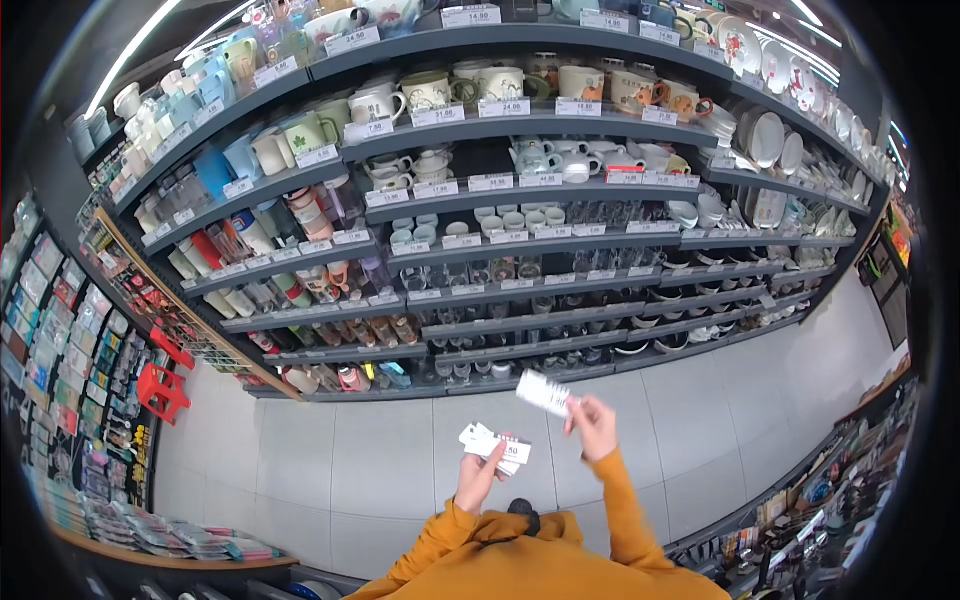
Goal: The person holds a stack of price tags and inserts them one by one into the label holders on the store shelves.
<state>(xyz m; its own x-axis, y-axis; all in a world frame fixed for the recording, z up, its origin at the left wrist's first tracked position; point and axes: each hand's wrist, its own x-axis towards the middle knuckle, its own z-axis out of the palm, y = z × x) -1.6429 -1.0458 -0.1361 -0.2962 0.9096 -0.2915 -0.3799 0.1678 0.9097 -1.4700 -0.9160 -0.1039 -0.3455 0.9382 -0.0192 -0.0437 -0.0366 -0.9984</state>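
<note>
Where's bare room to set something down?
Floor: bare between red stool and left hand, and out to the right of the right hand. Crowded: shelves, where mugs stand close together. Hands are taken too: left holds cards, right a single card.

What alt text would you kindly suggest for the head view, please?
A person in orange holds several printed white cards in the left hand and a single card in the right hand, facing shelves stocked with mugs and plates.
</note>
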